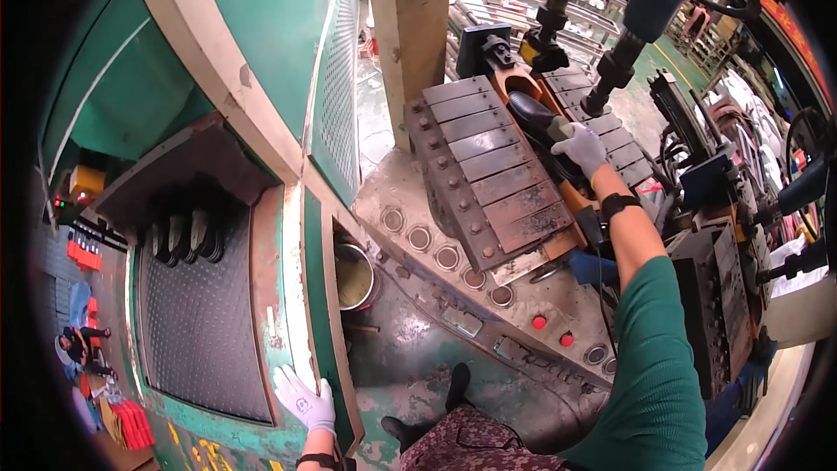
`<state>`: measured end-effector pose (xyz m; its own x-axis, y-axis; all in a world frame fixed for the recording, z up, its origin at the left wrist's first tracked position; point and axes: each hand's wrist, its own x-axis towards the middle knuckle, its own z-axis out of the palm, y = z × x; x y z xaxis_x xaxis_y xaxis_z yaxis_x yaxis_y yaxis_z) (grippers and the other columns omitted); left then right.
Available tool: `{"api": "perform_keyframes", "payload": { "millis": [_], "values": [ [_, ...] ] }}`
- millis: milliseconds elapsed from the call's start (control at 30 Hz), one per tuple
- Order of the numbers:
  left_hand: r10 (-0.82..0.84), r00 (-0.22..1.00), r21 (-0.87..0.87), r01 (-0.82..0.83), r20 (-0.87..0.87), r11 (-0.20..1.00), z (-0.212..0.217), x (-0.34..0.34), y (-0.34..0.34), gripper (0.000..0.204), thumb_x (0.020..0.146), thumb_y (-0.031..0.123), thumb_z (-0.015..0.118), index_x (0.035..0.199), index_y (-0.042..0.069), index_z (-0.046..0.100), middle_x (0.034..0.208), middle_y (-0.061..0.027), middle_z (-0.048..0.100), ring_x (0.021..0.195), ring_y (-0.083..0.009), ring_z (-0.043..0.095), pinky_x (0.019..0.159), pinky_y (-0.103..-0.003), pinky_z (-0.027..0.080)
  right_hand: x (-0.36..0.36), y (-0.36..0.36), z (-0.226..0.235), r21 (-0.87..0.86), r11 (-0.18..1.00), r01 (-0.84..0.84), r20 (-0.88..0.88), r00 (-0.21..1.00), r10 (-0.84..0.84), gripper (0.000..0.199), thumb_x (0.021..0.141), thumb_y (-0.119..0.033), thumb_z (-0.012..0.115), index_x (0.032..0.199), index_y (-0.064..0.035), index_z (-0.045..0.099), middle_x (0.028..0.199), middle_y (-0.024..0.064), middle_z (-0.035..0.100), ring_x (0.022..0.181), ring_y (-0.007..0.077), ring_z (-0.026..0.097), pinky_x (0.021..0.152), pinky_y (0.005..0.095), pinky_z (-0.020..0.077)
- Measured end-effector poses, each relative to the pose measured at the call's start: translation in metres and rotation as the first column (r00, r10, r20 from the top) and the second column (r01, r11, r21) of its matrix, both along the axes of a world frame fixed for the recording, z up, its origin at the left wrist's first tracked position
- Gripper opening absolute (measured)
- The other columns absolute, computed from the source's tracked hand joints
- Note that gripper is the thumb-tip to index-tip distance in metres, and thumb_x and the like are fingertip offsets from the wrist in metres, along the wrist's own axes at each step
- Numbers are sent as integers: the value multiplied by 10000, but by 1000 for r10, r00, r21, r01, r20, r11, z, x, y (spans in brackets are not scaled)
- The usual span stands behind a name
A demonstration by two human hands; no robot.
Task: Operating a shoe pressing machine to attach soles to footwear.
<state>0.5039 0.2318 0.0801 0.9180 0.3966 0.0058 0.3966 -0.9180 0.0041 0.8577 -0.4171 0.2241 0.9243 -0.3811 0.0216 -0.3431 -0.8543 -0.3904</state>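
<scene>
My left hand (305,399), in a white glove, rests on the pale edge of the green machine frame (299,296), its fingers spread and nothing in it. Reaching out to the far right, my gloved right hand (582,150) closes on the near end of a dark shoe (530,112). That shoe lies in an orange-sided holder (516,81) between two banks of dark metal plates (497,161). My palm and fingers partly cover its near end. Above it hang two dark press rods (615,70).
Several shoes (187,237) stand at the back of a dark textured shelf (205,314) in the green machine. Red buttons (540,322) and round metal caps line the pale base. A round metal bucket (354,277) stands beside the frame. More machine arms crowd the right.
</scene>
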Motion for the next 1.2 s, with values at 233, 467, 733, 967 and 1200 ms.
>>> {"api": "perform_keyframes", "payload": {
  "millis": [233,467,733,967,1200],
  "values": [
    [0,1000,5,0,9,1000,-3,-3,4,984,806,374,719,1576,2,234,1637,-210,237,1517,-366,204,1234,-509,144,-34,6,14,-31,998,50,106,993,-47,786,681,-402,806,1348,-61,567,1222,196,689,1152,343,657,983,411,505],
    [10,999,-10,-10,30,1000,2,-3,1,980,804,375,721,1581,26,238,1632,-215,244,1510,-375,213,1235,-503,147,-66,25,34,-136,991,-18,141,989,38,791,728,-351,782,1421,-81,511,1206,205,686,1134,336,660,988,431,500],
    [-90,991,-160,106,104,982,18,0,5,911,769,450,717,1519,59,377,1534,-228,382,1448,-413,292,1206,-554,166,-128,42,62,-163,957,-238,334,900,281,757,759,-193,782,1449,-54,502,1358,209,602,1259,351,578,1062,414,448],
    [-34,942,-912,331,333,244,64,6,15,670,910,201,695,1513,67,435,1530,-183,437,1459,-271,354,1203,-373,263,-246,279,84,540,734,-411,389,896,216,707,791,-152,820,1397,51,516,1319,142,602,1203,233,567,1066,343,417],
    [294,921,-774,376,255,-510,129,10,62,685,1058,261,540,1599,73,165,1577,-75,299,1434,-183,327,1189,-330,277,-339,574,23,488,729,-480,334,874,352,753,699,-258,863,1338,-9,553,1131,143,665,1047,265,648,947,373,505]
  ]
}}
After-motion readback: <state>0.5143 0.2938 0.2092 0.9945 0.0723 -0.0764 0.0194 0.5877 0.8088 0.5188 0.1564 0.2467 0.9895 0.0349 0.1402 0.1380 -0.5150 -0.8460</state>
